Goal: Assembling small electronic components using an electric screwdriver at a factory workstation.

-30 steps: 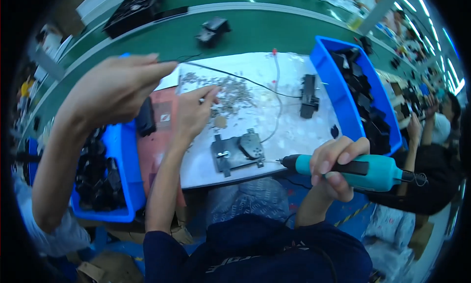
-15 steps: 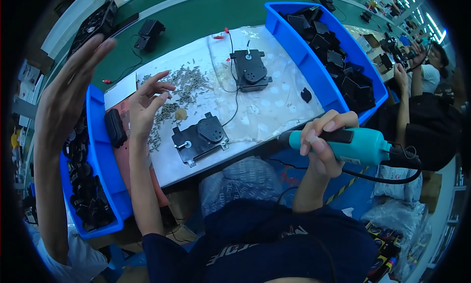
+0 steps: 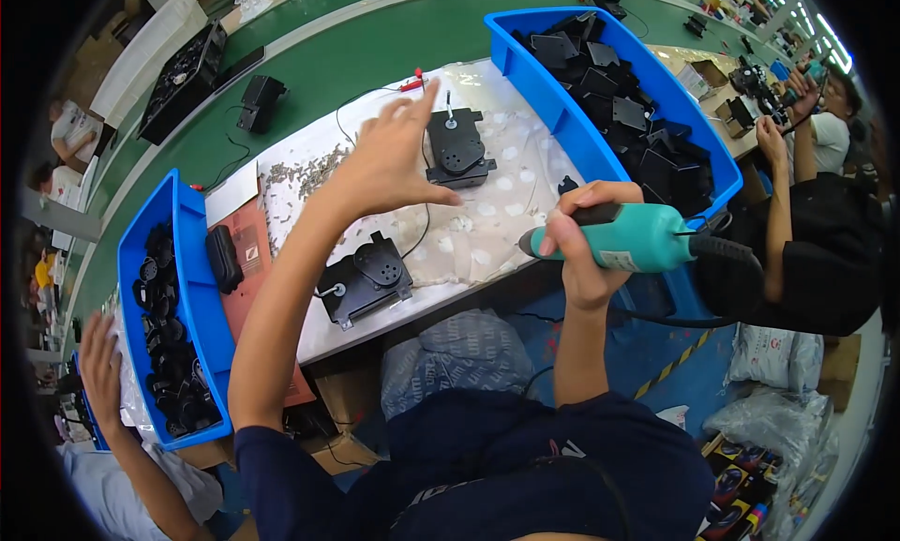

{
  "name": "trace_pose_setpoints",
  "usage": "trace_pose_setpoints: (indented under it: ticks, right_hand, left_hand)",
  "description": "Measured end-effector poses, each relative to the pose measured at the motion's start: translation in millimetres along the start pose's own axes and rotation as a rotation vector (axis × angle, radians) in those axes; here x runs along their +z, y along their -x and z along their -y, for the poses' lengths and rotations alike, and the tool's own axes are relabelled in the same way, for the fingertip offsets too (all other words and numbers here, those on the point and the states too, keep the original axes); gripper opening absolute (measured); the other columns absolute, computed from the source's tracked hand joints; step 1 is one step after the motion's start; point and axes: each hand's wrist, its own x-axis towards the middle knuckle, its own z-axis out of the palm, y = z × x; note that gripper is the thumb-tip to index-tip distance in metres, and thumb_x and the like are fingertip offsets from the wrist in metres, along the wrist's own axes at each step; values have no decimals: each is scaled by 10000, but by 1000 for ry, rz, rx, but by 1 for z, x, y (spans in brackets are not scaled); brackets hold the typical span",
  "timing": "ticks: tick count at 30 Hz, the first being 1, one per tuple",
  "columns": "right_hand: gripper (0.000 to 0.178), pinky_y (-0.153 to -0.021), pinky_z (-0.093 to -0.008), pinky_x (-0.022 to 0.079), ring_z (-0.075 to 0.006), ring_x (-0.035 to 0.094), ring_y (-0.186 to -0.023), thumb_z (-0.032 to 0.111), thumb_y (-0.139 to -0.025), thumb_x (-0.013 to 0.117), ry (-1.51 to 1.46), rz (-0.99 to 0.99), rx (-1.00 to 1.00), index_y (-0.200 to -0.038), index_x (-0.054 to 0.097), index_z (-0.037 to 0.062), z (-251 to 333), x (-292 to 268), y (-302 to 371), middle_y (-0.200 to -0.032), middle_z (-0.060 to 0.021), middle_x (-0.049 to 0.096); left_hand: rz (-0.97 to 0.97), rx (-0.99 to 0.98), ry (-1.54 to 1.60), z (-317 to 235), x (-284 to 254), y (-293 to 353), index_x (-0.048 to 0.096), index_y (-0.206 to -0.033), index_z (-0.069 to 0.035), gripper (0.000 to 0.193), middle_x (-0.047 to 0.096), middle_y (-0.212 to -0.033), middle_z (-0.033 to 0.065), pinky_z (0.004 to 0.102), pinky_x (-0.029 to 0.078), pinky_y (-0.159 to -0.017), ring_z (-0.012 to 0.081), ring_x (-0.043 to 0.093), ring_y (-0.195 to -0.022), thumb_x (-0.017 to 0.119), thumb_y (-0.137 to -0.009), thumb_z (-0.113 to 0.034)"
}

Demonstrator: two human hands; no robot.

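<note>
Teal screwdriver (image 3: 642, 239) crosswise, nose (image 3: 530, 243) leftward

Evenly lit, with black-rimmed corners
Bright glare is thrown by ceiling tubes (image 3: 832, 40) at upper right; the green bench (image 3: 375, 52) is bowed by fisheye distortion.

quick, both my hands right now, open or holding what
Left hand: open, fingers spread, nothing seen in it.
Right hand: closed around the teal power screwdriver.

The grey bag (image 3: 459, 353) and navy shirt (image 3: 487, 485) bear lettering; the label (image 3: 616, 260) on the teal driver (image 3: 647, 230) is illegible.
</note>
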Motion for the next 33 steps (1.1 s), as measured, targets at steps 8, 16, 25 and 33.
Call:
trace_pose_setpoints:
  ticks: [8, 16, 25, 33]
  right_hand:
    - [257, -627, -216, 434, -86, 540, -676, -77, -729, 657, -150, -92, 211, -929, 521, 8, -2, -22, 5, -804, -58, 560]
    - [280, -536, -217, 460, -113, 563, -568, -79, -769, 602, -51, -85, 105, -976, 432, 1, -8, -40, 16, -765, -100, 572]
    - [235, -572, -240, 480, -115, 616, -615, -41, -750, 658, 128, -69, 21, -910, 500, 26, 6, -31, 20, -732, -80, 636]
    - [249, -600, -234, 494, -147, 632, -623, -62, -716, 659, 164, -87, -32, -913, 531, 21, 6, -27, 20, -732, -91, 636]
  left_hand:
    - [235, -26, 307, -3, -10, -62, 221, -1464, -90, 1131, 623, -960, 264, 400, 466, -860, 386, 612, -918, 820, -524, -280]
    - [-53, -253, 1324, -56, -39, -236, 473, -1212, -103, 616, 609, -1049, 128, 312, 444, -841, 193, 601, -945, 598, -802, -545]
    - [-29, 30, 492, -183, 132, -359, 326, -1366, 16, 1135, 615, -1056, 300, 390, 497, -856, 401, 628, -965, 724, -569, -687]
    - [342, 172, 68, -205, 154, -370, 618, -1152, -11, 889, 608, -1149, 202, 411, 476, -907, 336, 588, -1077, 579, -662, -752]
